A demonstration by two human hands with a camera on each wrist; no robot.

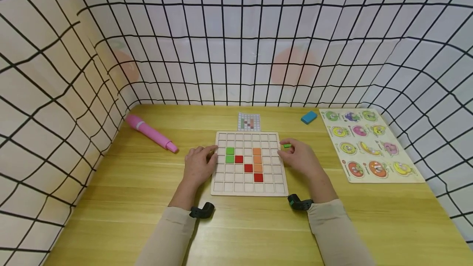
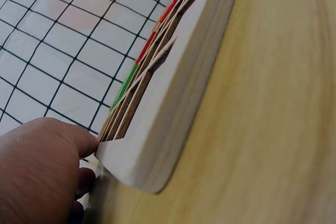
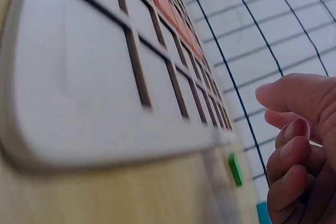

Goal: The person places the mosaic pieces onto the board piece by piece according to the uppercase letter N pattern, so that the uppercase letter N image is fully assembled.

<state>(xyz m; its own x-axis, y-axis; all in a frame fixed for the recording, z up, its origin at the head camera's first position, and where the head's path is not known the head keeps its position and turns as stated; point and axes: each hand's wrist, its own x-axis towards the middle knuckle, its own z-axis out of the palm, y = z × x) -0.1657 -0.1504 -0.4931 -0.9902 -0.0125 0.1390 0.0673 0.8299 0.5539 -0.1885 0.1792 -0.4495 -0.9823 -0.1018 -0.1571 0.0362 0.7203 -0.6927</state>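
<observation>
A pale wooden grid board point(image 1: 249, 188) lies in the middle of the table. It holds two green tiles point(image 1: 230, 154), three red tiles point(image 1: 248, 168) in a diagonal and a column of orange tiles point(image 1: 257, 159). My left hand point(image 1: 210, 154) rests flat on the table, fingertips against the board's left edge point(image 2: 173, 103). At the right edge is my right hand point(image 1: 286, 151), holding nothing, thumb near the board point(image 3: 94, 87) and fingers loosely curled. A loose green tile point(image 1: 287, 146) lies on the table just past its fingertips, also visible in the right wrist view as the green tile point(image 3: 235, 169).
A small pattern card point(image 1: 249, 121) lies behind the board. A pink marker point(image 1: 151, 133) sits at the left, a blue block point(image 1: 308, 117) at the back right, and a fruit puzzle board point(image 1: 369, 145) at the far right. Grid-patterned cloth walls enclose three sides.
</observation>
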